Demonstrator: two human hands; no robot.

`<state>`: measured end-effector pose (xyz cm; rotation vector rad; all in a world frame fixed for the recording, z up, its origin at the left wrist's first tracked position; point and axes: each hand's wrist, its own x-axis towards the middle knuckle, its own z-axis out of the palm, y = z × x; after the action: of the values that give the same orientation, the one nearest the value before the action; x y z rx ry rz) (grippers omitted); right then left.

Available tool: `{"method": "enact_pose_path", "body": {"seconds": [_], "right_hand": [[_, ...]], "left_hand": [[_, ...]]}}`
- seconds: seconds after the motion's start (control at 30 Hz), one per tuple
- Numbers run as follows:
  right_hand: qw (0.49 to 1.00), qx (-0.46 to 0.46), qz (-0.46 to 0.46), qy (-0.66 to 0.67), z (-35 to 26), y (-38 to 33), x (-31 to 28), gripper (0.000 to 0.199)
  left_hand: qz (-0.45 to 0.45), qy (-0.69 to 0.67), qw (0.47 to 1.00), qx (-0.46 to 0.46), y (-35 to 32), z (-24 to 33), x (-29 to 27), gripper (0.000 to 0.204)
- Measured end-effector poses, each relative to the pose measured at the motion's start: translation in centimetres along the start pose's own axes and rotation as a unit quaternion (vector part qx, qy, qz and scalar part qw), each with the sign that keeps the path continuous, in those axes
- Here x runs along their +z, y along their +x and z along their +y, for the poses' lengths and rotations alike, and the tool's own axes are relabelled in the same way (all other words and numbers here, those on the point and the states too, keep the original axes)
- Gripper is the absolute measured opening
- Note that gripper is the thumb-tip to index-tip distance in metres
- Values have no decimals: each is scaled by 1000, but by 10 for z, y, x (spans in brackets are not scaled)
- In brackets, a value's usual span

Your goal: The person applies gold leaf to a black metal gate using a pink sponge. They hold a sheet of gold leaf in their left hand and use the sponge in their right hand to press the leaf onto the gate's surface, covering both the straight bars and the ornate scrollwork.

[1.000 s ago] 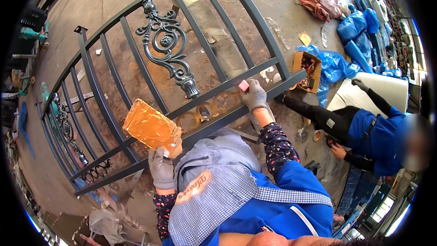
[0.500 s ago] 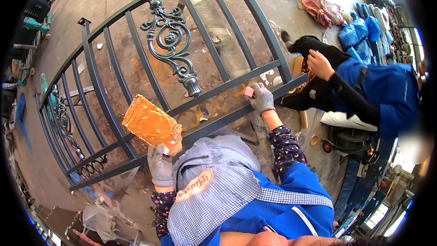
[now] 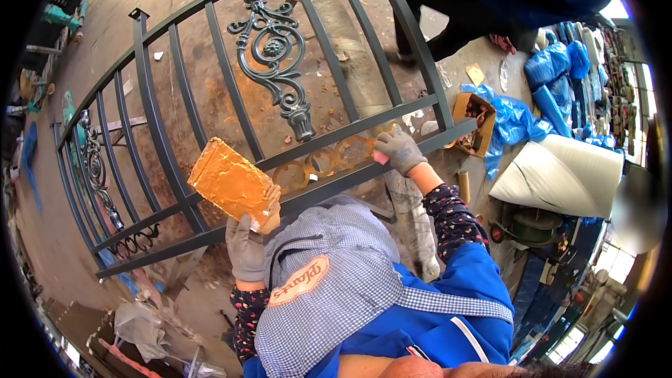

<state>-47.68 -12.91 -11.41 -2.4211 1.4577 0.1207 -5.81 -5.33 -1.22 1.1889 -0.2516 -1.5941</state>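
The person's left hand [image 3: 246,248] holds up a gold-smeared slab [image 3: 231,185], its fingers gripping the near end, the coated face turned upward. The right hand [image 3: 400,150] has its fingers closed on a small pink sponge [image 3: 380,157], partly hidden by the glove, at the lower rail [image 3: 336,187] of the dark railing, right beside the gold rings [image 3: 336,154] set between two rails. Whether the sponge touches metal, I can't tell from here. To me this looks like the dabbing step: gold going onto the ring work, with the slab serving as palette. The rings in reach look gold already, while the end rings [image 3: 136,243] at the left look dark, and so does the scroll [image 3: 274,47] among the bars. The next move, I'd judge, calls for a light, steady press that keeps gold off the dark rails, and a fresh dab from the slab once the sponge runs dry
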Motion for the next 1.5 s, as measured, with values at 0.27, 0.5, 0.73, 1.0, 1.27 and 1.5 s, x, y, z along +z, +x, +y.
{"method": "enact_pose_path", "body": {"seconds": [0.27, 0.5, 0.73, 1.0, 1.27, 1.5], "right_hand": [[991, -54, 2, 126, -23, 16, 8, 29], [984, -155, -81, 21, -13, 29, -7, 26], [983, -131, -131, -10, 5, 31, -30, 24], [973, -149, -173, 36, -13, 47, -9, 28], [962, -186, -193, -49, 9, 50, -9, 29], [991, -111, -69, -11, 19, 44, -37, 27]], "left_hand": [[-10, 8, 1000, 7, 1, -1, -3, 38], [-11, 4, 1000, 13, 0, -3, -8, 41], [-9, -10, 1000, 18, -3, -3, -6, 36], [0, -11, 1000, 21, -3, -3, -9, 36], [3, -20, 1000, 21, 0, -5, -15, 38], [8, -21, 999, 31, 0, -6, -18, 40]]}}
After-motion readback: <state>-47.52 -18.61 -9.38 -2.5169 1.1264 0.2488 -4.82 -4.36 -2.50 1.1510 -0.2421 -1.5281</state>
